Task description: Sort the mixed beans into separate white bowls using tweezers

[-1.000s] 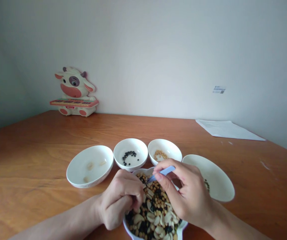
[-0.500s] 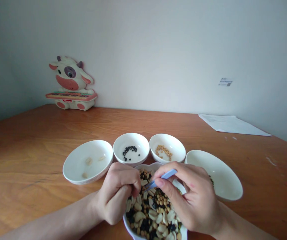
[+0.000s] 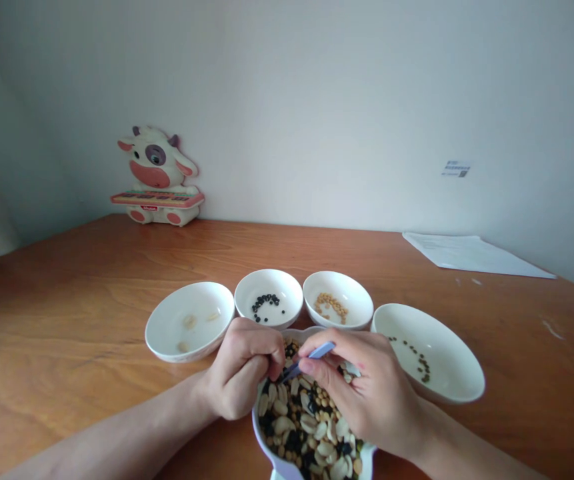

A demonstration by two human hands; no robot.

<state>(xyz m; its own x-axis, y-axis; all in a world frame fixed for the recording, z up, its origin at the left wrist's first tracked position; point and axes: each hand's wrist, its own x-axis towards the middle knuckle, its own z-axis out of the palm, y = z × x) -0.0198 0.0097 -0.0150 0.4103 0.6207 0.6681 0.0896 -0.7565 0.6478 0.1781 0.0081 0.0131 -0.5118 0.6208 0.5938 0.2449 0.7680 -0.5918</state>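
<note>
A smooth, pale wall stands behind a reddish-brown counter with streaky wood grain. Far left, a rounded cow toy sits behind a little keyboard. Nearer, an oval, glossy white bowl shows a few pale, flat pieces. And here's the left hand, knuckles up, its grip curled closed; whether anything is inside, I can't tell. Just behind it, a round bowl carries shiny black beans. Centre stage, a curvy-rimmed lavender dish brims with a mix of split peanuts, yellow beans and dark ones. Over it slants a slim blue tool, lower end close by the left fingers. Next, a round bowl with yellow beans. The right hand arches in, its grip pinching the tool between thumb and fingers. Then another oval bowl, small green beans strung in a curve, and, far back, flat white papers.
</note>
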